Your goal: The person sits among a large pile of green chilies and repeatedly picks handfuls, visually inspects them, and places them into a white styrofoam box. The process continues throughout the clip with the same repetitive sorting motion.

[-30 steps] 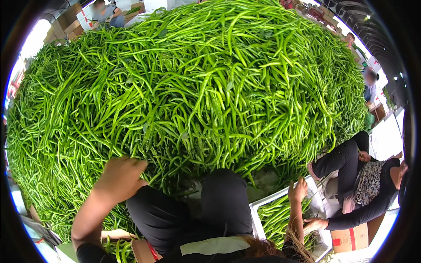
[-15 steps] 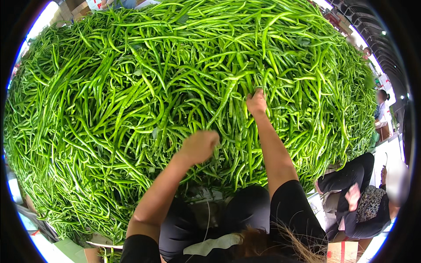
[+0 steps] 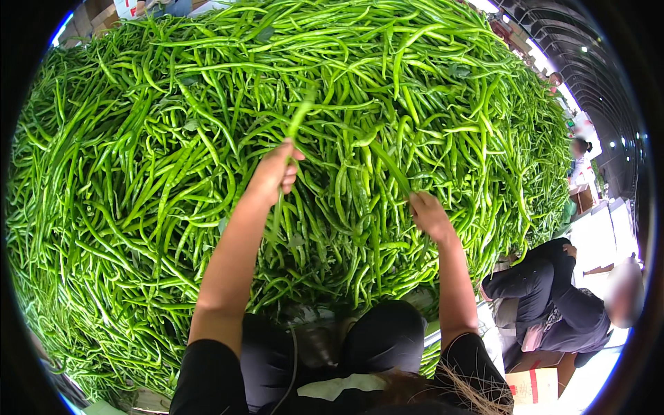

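A great heap of long green chili peppers (image 3: pixel 173 173) fills the space before me. My left hand (image 3: pixel 275 169), over the middle of the heap, is closed around a green chili pepper (image 3: pixel 301 114) that points up and away, blurred by motion; something thin and green hangs below the fist. To its right, nearer my knee, my right hand (image 3: pixel 430 216) has its fingers closed on another green chili pepper (image 3: pixel 393 168), which slants up to the left. Its far tip is hard to tell from the peppers behind.
My knees (image 3: pixel 387 332) meet the heap's near edge. On the right a person in dark clothes (image 3: pixel 560 304) sits beside the heap. A cardboard box (image 3: pixel 536 387) stands at the lower right. Other people and boxes line the far right edge.
My left hand has moved up and left and now shows a pepper in it. My right hand has drawn back toward me with a pepper. The seated person's arm has shifted.
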Demonstrator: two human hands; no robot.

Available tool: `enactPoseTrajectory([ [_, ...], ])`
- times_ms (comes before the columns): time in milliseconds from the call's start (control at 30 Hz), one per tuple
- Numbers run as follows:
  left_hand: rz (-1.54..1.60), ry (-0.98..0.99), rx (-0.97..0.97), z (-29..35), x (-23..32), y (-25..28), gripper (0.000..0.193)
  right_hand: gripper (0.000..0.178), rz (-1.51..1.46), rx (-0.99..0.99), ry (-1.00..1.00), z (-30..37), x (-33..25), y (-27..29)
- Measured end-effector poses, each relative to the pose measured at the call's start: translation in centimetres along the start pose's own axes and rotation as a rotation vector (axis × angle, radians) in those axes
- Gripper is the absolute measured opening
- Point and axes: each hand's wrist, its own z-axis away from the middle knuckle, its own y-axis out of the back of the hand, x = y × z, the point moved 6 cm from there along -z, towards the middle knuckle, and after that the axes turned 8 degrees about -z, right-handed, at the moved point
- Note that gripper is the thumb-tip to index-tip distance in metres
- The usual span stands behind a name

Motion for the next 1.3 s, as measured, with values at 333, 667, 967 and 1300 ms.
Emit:
enactPoseTrajectory([
  [333, 0.38, -0.013, 0.032, 10.1, -5.9, -6.3, 0.03, 0.033, -0.14, -0.603, 0.12, 9.2, -4.0, -14.8],
  [667, 0.734, -0.123, 0.314, 10.7, -6.2, -2.8, 0.016, 0.065, 0.724, 0.183, 0.522, -11.6, -12.8, -8.4],
  [967, 0.712, -0.232, 0.3, 12.8, -3.8, -1.9, 0.016, 0.031, 0.657, -0.075, 0.816, -12.7, -14.2, -8.5],
  [1300, 0.566, -0.369, 0.292, 14.6, -2.1, -1.9, 0.014, 0.021, 0.521, 0.188, 0.782, -5.4, -23.1, -5.0],
])
